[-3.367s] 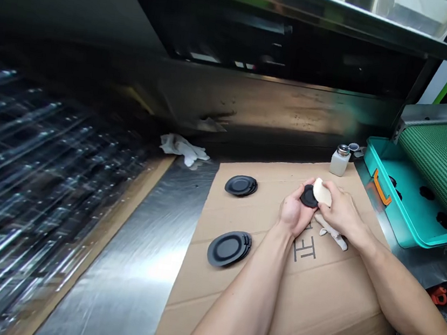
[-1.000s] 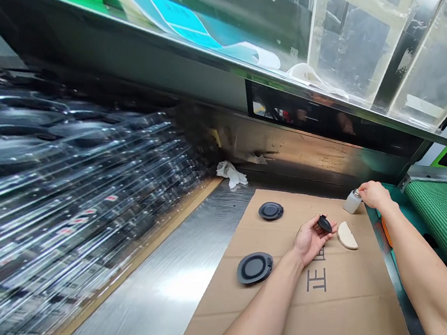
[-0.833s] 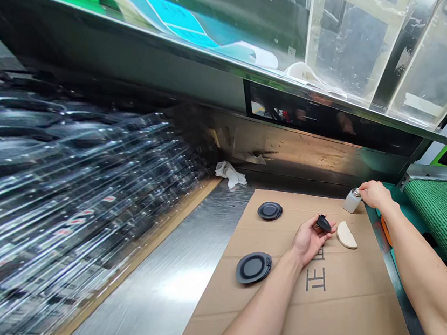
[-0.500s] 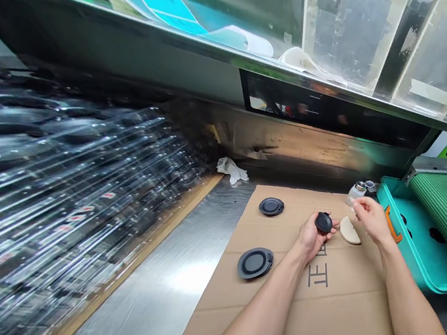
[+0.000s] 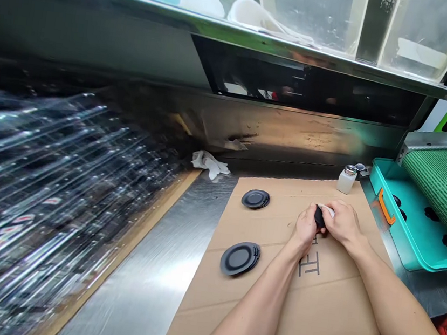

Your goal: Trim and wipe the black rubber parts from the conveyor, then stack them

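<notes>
My left hand (image 5: 306, 226) is closed around a small round black plastic lid (image 5: 319, 217), held over the cardboard sheet (image 5: 335, 317). My right hand (image 5: 343, 221) comes in from the other side, its fingers closed on a whitish piece (image 5: 327, 210) pressed against the lid. Fingers cover most of that piece, so I cannot tell if it is cloth or pad. To the left on the cardboard lie black discs, a smaller group (image 5: 255, 198) behind and a larger group (image 5: 239, 258) in front.
A small bottle with a metal cap (image 5: 346, 179) stands behind my right hand. At right, a teal bin (image 5: 409, 250) holds several black parts under a green conveyor belt (image 5: 446, 173). Clear plastic-wrapped goods (image 5: 59, 212) fill the left. Crumpled white tissue (image 5: 210, 164) lies behind.
My right hand has moved from near the bottle to the lid in my left hand. The beige half-round pad beside the hands is no longer visible. The camera view has shifted.
</notes>
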A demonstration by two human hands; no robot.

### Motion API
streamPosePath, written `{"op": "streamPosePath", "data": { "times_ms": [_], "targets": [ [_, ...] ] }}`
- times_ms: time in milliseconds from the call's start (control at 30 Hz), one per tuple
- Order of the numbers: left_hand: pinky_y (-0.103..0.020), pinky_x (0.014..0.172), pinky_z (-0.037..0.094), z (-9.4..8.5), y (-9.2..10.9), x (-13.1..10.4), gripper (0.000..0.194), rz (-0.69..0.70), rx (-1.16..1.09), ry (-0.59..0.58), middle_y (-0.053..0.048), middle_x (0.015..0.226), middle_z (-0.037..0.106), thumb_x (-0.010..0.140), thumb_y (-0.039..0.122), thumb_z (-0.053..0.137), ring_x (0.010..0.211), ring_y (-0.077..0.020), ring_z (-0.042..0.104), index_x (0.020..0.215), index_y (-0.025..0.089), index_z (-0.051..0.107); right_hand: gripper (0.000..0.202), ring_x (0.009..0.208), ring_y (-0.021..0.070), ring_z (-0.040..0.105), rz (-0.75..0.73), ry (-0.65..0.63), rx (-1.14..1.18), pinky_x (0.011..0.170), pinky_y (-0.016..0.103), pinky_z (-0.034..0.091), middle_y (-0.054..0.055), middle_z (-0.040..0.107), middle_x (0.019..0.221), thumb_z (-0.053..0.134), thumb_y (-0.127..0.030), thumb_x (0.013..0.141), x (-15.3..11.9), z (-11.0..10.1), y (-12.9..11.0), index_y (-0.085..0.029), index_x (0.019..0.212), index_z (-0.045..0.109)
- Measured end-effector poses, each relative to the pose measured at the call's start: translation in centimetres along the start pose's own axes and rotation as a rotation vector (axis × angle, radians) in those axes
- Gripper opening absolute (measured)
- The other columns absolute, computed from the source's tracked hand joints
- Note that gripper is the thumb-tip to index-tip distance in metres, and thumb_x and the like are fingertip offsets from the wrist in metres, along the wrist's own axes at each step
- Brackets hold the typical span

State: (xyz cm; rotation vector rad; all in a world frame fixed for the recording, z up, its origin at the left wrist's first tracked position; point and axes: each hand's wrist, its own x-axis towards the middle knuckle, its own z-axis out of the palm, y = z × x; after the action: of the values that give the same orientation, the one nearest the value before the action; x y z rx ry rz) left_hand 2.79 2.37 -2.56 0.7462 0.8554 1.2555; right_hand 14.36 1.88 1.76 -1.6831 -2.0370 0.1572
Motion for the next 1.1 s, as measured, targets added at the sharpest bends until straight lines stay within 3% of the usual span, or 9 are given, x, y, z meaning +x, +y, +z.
{"op": "streamPosePath", "data": {
  "times_ms": [167, 467, 600, 733, 867, 1100],
  "targets": [
    [-0.024, 0.042, 0.038, 0.0, -0.2, -0.3, 0.047, 0.064, 0.168, 0.029, 0.002, 0.043, 0.05, 0.091, 0.06, 0.046, 0.04, -0.014, 0.051, 0.075, 0.017, 0.059, 0.025, 0.088, 0.0189, 0.063, 0.024, -0.076, -0.181, 0.075, 0.027, 0.04, 0.007, 0.07, 0.098, 0.048, -0.032, 0.097, -0.3, -0.6, -1.0, -0.02, 0.093, 0.07],
    [-0.024, 0.045, 0.042, -0.3, -0.4, -0.5, 0.05, 0.145, 0.324, 0.032, 0.001, 0.044, 0.054, 0.094, 0.057, 0.039, 0.041, -0.0141, 0.053, 0.07, 0.018, 0.058, 0.022, 0.088, 0.0184, 0.063, -0.003, -0.06, -0.216, 0.072, 0.026, 0.039, 0.007, 0.069, 0.096, 0.05, -0.028, 0.095, -0.1, -0.4, -0.8, -0.019, 0.089, 0.07],
    [-0.023, 0.042, 0.039, 0.0, -0.2, -0.3, 0.05, 0.074, 0.225, 0.034, -0.002, 0.049, 0.06, 0.093, 0.057, 0.041, 0.038, -0.0133, 0.052, 0.08, 0.014, 0.062, 0.024, 0.082, 0.0172, 0.062, 0.024, 0.019, -0.134, 0.069, 0.026, 0.037, 0.005, 0.07, 0.091, 0.051, -0.031, 0.095, -0.2, -0.6, 0.3, -0.02, 0.083, 0.069],
    [-0.023, 0.036, 0.037, 0.6, 1.0, -0.3, 0.042, -0.112, -0.009, 0.127, -0.01, 0.062, 0.068, 0.098, 0.043, 0.032, 0.039, -0.0148, 0.056, 0.092, 0.01, 0.058, 0.022, 0.079, 0.0169, 0.062, 0.093, 0.12, -0.036, 0.068, 0.026, 0.037, 0.004, 0.07, 0.085, 0.055, -0.033, 0.092, 0.0, -0.5, 1.7, -0.02, 0.08, 0.068],
    [-0.022, 0.035, 0.038, 0.9, 2.3, -0.5, 0.042, -0.223, -0.07, 0.157, -0.012, 0.059, 0.067, 0.101, 0.036, 0.027, 0.04, -0.0153, 0.058, 0.091, 0.008, 0.057, 0.025, 0.076, 0.016, 0.062, 0.069, 0.082, 0.104, 0.068, 0.024, 0.039, 0.003, 0.071, 0.082, 0.056, -0.038, 0.092, 0.1, -0.2, 2.2, -0.02, 0.081, 0.069],
    [-0.023, 0.036, 0.042, 1.0, 2.0, -0.3, 0.039, -0.203, 0.034, 0.158, -0.007, 0.053, 0.062, 0.1, 0.036, 0.029, 0.038, -0.0159, 0.057, 0.084, 0.013, 0.056, 0.02, 0.08, 0.0147, 0.063, -0.027, -0.042, 0.089, 0.07, 0.022, 0.039, 0.002, 0.071, 0.087, 0.058, -0.035, 0.09, -0.1, -0.7, 0.9, -0.022, 0.084, 0.071]
  ]
}}
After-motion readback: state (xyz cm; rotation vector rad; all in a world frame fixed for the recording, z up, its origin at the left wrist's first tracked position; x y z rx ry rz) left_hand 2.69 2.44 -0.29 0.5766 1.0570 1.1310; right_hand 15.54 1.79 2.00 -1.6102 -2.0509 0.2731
